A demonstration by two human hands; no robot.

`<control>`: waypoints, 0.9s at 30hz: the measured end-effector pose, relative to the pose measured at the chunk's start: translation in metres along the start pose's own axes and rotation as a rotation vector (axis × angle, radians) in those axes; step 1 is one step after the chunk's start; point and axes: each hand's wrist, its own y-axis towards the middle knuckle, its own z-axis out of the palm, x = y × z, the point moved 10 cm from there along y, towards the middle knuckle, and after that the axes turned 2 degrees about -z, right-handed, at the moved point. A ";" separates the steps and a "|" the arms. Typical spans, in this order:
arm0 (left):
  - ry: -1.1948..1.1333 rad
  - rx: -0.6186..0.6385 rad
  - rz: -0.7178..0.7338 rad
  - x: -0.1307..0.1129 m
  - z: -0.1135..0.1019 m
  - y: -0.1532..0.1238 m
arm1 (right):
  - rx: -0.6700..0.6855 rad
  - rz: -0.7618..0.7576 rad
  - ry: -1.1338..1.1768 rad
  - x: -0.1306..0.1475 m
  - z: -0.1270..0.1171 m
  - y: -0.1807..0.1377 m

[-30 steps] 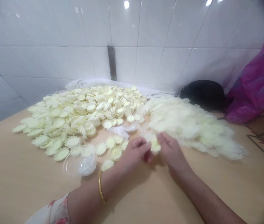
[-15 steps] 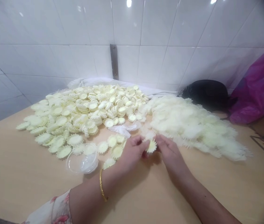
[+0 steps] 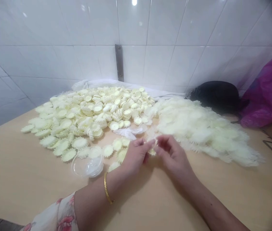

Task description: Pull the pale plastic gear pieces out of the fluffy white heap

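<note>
My left hand pinches a small pale-yellow flower-shaped disc between thumb and fingers. My right hand closes its thumb and fingertips on the disc's right side, so both hands meet over it. Fingers cover much of the disc. Close to my left hand lie several loose discs with toothed rims. A clear, round plastic item with a loop rests left of my left wrist. Just beyond my hands is a crumpled white piece.
A large heap of similar discs spreads across the left and back of the table. Sheer whitish flower shapes pile up at the right. Behind them sit a black object and a magenta bag against the tiled wall.
The disc has turned from facing the camera to being mostly covered by fingers. My right hand has shifted its grip, thumb now nearer the disc. The view has moved slightly.
</note>
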 end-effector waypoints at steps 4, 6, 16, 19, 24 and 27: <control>-0.043 0.022 -0.042 0.003 0.002 0.000 | 0.063 -0.049 -0.058 0.006 0.006 0.000; -0.063 0.049 -0.063 0.006 0.004 0.000 | 0.094 -0.028 0.005 0.004 0.009 0.000; 0.071 0.212 -0.020 0.009 0.018 -0.004 | -0.106 0.226 0.377 -0.028 -0.010 0.004; 0.063 0.177 -0.024 0.011 0.013 -0.003 | -0.091 0.301 0.501 -0.040 -0.004 0.003; 0.052 0.122 -0.051 0.012 0.008 -0.001 | 0.004 0.268 0.461 -0.035 0.003 0.003; 0.034 0.072 -0.060 0.007 0.005 -0.002 | 0.113 0.243 0.454 -0.024 0.012 0.002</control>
